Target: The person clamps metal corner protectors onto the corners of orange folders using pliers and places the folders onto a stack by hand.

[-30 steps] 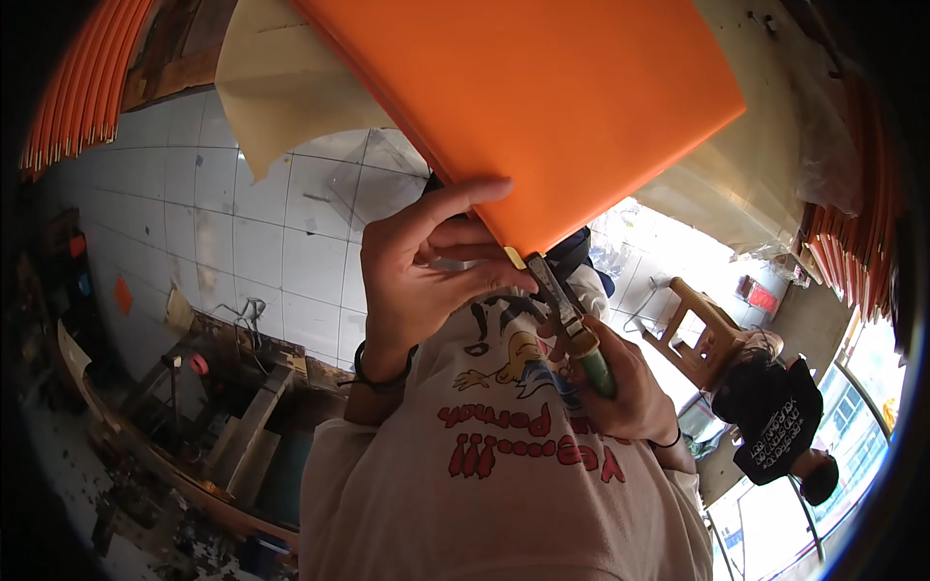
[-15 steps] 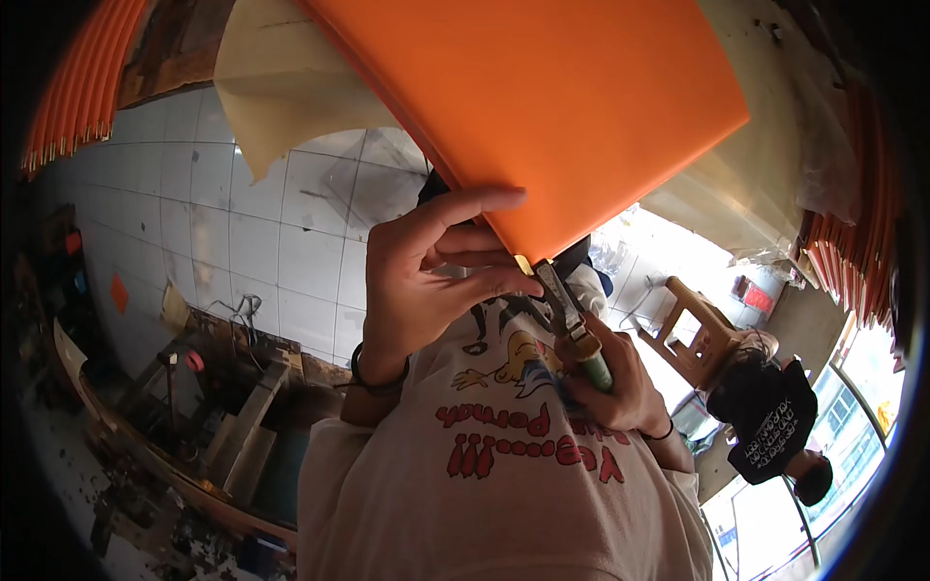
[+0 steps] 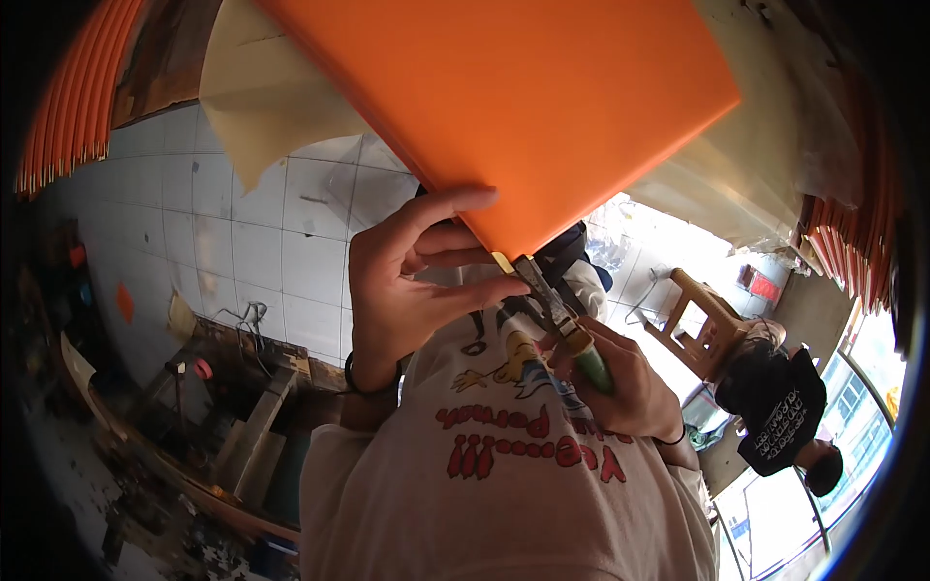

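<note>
A large orange folder or cover [image 3: 523,107] with a smooth surface slants down toward me, one corner pointing at my shirt. My left hand [image 3: 387,276] is closed on that corner from the left, index finger on top, thumb lower down beside a small gold-coloured metal corner piece [image 3: 502,261]. Gripped in my right hand [image 3: 635,387] is a pair of pliers [image 3: 554,308] with a green handle. Its jaws are at the tip of the cover, next to the gold piece; whether they bite on it I cannot tell.
Stacked orange covers with gold corners [image 3: 77,97] hang at upper left, more [image 3: 852,247] at right. Brown paper [image 3: 266,87] lies behind. A tan plastic stool [image 3: 702,324] and a person in black [image 3: 775,407] are at right. Wooden framing [image 3: 257,436] stands at lower left.
The orange cover and my left hand have shifted slightly left in view. The pliers stay at the corner, their jaws a little further left and their handle turned slightly.
</note>
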`<state>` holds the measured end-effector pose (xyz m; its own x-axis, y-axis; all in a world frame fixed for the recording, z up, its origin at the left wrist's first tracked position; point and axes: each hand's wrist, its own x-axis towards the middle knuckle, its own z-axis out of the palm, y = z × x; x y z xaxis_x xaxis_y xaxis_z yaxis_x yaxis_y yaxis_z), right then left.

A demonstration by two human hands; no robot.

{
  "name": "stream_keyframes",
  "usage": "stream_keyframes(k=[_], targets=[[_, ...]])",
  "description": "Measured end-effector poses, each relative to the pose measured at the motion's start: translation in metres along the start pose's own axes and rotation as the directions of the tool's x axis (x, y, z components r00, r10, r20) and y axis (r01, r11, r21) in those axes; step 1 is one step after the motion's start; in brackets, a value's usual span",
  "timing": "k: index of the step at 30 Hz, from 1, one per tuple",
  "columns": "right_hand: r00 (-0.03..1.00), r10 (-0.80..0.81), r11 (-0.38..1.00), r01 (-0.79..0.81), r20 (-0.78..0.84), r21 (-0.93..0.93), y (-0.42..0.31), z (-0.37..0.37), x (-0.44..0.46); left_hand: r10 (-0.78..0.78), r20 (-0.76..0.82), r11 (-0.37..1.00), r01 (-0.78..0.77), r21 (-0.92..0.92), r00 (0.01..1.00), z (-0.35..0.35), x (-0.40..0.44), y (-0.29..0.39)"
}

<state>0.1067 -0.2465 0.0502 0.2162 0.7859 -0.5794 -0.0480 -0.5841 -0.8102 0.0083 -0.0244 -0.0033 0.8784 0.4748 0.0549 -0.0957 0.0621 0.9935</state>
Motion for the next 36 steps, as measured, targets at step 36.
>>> stream_keyframes(k=[36], targets=[[0.998,0.004,0.999,-0.007,-0.067,-0.042,0.0,-0.004,0.014,0.077,0.013,0.996,-0.078,0.051,0.997,0.003,0.0,-0.006]])
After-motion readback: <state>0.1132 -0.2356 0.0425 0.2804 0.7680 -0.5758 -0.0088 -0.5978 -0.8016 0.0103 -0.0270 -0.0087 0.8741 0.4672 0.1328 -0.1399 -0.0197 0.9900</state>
